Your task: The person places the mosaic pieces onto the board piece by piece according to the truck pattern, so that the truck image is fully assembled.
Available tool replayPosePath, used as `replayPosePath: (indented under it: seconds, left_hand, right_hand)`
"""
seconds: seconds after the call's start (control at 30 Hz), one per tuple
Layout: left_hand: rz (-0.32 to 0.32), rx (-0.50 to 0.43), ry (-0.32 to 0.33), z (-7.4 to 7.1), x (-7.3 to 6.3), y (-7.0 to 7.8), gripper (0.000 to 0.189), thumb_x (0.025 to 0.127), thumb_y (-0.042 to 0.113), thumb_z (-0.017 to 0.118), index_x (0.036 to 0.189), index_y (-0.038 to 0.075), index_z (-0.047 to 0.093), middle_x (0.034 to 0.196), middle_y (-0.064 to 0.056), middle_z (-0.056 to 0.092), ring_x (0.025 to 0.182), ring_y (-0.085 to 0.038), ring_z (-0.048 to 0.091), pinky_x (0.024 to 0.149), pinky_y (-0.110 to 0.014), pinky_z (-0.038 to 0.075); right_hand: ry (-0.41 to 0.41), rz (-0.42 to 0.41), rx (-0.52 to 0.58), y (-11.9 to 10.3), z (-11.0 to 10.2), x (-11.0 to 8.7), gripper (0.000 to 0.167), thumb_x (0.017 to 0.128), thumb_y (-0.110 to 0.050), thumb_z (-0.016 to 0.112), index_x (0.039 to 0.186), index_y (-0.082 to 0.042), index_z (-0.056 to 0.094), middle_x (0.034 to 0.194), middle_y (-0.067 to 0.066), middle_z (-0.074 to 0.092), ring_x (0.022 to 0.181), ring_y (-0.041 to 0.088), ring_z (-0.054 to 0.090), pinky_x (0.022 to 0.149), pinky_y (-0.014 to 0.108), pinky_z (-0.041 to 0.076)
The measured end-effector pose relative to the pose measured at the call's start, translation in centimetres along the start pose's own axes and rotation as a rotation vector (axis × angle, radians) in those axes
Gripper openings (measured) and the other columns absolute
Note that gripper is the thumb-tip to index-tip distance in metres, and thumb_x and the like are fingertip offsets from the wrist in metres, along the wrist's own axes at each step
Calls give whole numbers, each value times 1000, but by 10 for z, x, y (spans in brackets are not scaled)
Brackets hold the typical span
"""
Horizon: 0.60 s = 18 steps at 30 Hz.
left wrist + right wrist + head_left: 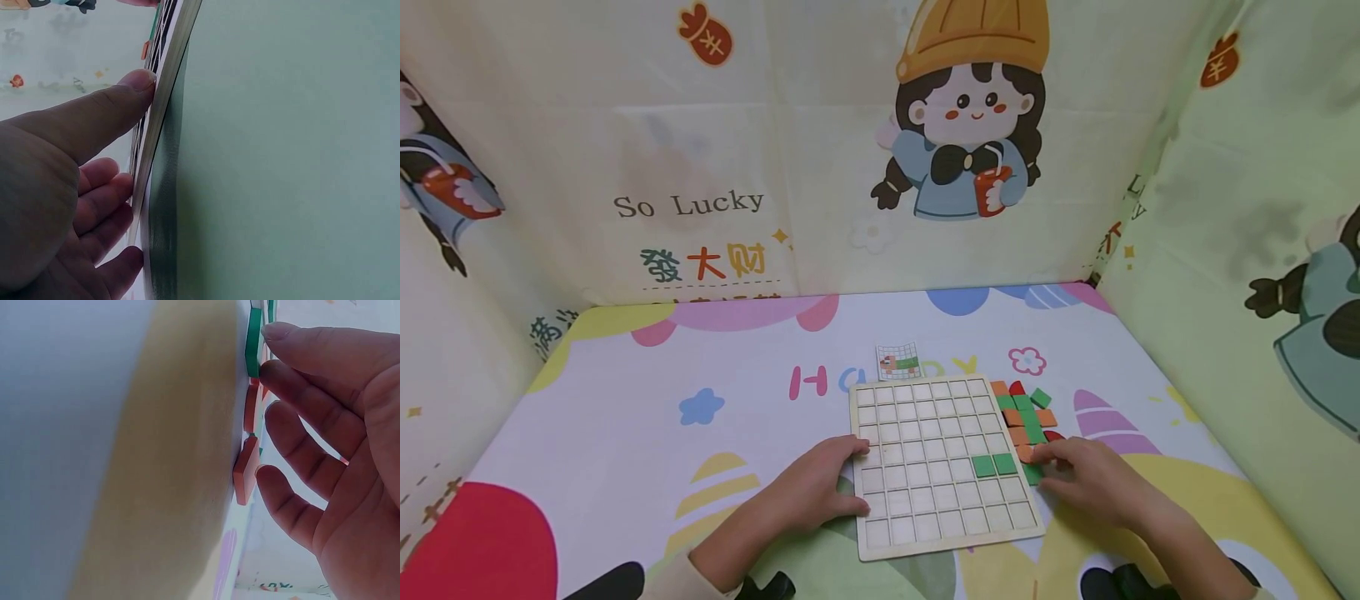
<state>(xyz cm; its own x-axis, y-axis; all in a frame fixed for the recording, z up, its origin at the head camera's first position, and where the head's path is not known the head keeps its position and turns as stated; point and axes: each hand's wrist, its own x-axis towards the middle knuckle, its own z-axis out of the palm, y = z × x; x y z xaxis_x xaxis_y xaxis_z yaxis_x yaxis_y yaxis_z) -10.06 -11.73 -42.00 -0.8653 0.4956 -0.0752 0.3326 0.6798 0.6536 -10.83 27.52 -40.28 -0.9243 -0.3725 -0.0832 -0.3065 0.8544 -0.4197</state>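
Observation:
A pale wooden board (pixel 951 541) with a raised grid lies flat on the patterned cloth. Two green squares (pixel 994 465) fill neighbouring cells near its right side. My left hand (pixel 820 482) rests at the left edge, thumb and fingertips touching the rim. In the left wrist view the thumb (pixel 119 103) lies extended against that edge. To the board's right lie several loose green, orange and red pieces (pixel 1032 421). My right hand (pixel 1093 475) is over the near end of them. Its thumb and index fingertips are right at a green piece (pixel 252 347), the other fingers loosely bent.
Behind the board lies a small picture card (pixel 898 362) with an orange and green figure on a grid. The printed cloth (pixel 737 367) covers the table. Printed curtains (pixel 820 150) stand at the back and both sides.

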Motion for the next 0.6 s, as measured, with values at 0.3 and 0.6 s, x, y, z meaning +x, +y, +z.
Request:
replayPosePath:
  seconds: [0.3, 0.6]
  left_hand:
    - [0, 2, 2, 1, 0, -1, 69, 79, 26, 86, 135, 1, 55, 135, -10, 56, 128, -29, 50, 107, -47, 40]
    - [5, 9, -3, 1, 1, -2, 69, 80, 27, 86, 135, 1, 54, 135, -9, 56, 128, -29, 49, 107, -46, 41]
  right_hand:
    - [11, -22, -27, 2, -1, -2, 18, 83, -15, 79, 99, -20, 75, 97, -13, 67, 86, 12, 56, 78, 35, 53]
    - [-8, -43, -28, 4, -2, -1, 21, 82, -16, 80, 102, -20, 75, 93, -15, 64, 83, 11, 54, 76, 34, 52]
